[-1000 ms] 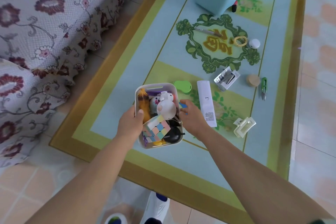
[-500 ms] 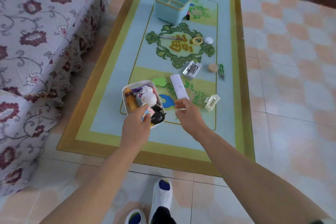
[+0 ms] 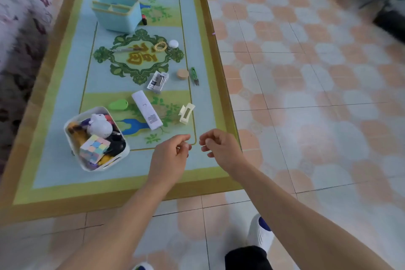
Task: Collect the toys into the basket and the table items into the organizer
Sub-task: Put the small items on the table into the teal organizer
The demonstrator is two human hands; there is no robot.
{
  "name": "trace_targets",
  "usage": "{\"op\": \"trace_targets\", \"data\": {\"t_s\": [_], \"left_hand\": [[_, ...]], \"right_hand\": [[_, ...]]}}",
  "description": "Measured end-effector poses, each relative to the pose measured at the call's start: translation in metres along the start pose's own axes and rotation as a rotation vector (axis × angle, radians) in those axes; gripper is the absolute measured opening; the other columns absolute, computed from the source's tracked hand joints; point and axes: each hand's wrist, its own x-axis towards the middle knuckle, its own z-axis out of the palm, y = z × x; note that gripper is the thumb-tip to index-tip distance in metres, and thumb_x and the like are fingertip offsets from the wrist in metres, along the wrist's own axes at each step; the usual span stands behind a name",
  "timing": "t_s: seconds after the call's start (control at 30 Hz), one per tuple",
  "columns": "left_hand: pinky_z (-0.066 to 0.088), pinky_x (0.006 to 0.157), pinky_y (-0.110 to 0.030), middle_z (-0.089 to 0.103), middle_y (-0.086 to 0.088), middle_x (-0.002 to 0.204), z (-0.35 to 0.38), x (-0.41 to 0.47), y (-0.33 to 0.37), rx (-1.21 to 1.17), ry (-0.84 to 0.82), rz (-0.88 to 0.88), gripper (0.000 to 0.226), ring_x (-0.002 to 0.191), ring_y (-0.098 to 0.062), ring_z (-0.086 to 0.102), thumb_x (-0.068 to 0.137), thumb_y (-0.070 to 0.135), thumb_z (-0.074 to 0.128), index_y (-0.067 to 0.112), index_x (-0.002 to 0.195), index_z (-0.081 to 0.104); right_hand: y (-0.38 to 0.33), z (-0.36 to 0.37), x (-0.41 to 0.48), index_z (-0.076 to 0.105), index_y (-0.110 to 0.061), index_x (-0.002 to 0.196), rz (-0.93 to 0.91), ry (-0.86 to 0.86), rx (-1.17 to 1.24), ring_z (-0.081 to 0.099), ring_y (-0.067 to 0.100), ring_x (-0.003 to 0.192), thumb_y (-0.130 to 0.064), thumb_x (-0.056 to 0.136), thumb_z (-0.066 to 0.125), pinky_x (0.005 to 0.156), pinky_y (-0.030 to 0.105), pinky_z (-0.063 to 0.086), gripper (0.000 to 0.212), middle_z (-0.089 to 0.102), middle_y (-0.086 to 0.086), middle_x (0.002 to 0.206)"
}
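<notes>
A white basket (image 3: 75, 148) stands near the table's front left, filled with toys: a pastel cube (image 3: 94, 148), a white plush figure (image 3: 99, 126) and others. The light blue organizer (image 3: 117, 15) stands at the far end. Between them lie a white remote (image 3: 146, 110), a green case (image 3: 118, 105), a cream hair clip (image 3: 186, 113), a small packet (image 3: 158, 81), a round cork piece (image 3: 182, 74), green clippers (image 3: 194, 75), a yellow hair tie (image 3: 160, 46), a white ball (image 3: 173, 44) and a pen (image 3: 123, 50). My left hand (image 3: 169, 155) and right hand (image 3: 221, 147) hover over the front edge, fingers loosely curled, holding nothing.
The low table (image 3: 54, 184) has a patterned blue and green top with a yellow border. A flower-patterned sofa (image 3: 19, 28) runs along its left side. Tiled floor (image 3: 306, 94) spreads to the right. My shoes (image 3: 260, 232) stand just before the table.
Both hands let go of the basket and pulled back toward the table's front right. The view has swung right and drawn back, so more floor shows.
</notes>
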Motion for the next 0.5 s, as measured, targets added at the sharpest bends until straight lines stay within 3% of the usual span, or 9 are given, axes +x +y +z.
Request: {"op": "trace_targets", "data": {"t_s": [0.17, 0.3, 0.5], "left_hand": [[0.054, 0.070, -0.029, 0.072, 0.003, 0.082, 0.088, 0.019, 0.022, 0.028, -0.040, -0.065, 0.027, 0.069, -0.013, 0.068, 0.097, 0.015, 0.050, 0.017, 0.117, 0.068], [0.055, 0.067, -0.033, 0.070, -0.001, 0.072, 0.178, 0.045, 0.058, 0.027, -0.057, -0.141, 0.023, 0.061, -0.014, 0.063, 0.096, 0.013, 0.052, 0.013, 0.111, 0.070], [0.048, 0.059, -0.027, 0.065, 0.002, 0.063, 0.285, 0.103, 0.126, -0.061, -0.021, -0.110, 0.020, 0.052, 0.001, 0.056, 0.096, 0.011, 0.054, 0.013, 0.106, 0.071]], "right_hand": [[0.048, -0.075, 0.032, 0.064, -0.011, 0.085, 0.031, -0.024, 0.079, 0.063, 0.014, 0.072, -0.002, 0.093, 0.043, 0.065, 0.024, 0.049, 0.025, 0.067, 0.004, 0.083], [0.081, -0.158, 0.062, 0.062, -0.007, 0.084, 0.050, -0.053, 0.084, 0.058, 0.018, 0.066, 0.004, 0.093, 0.041, 0.053, 0.011, 0.044, 0.024, 0.065, 0.010, 0.080], [0.094, -0.270, 0.118, 0.065, -0.016, 0.084, 0.030, -0.069, -0.047, 0.065, 0.016, 0.068, -0.009, 0.091, 0.044, 0.063, 0.028, 0.051, 0.023, 0.070, 0.002, 0.076]]}}
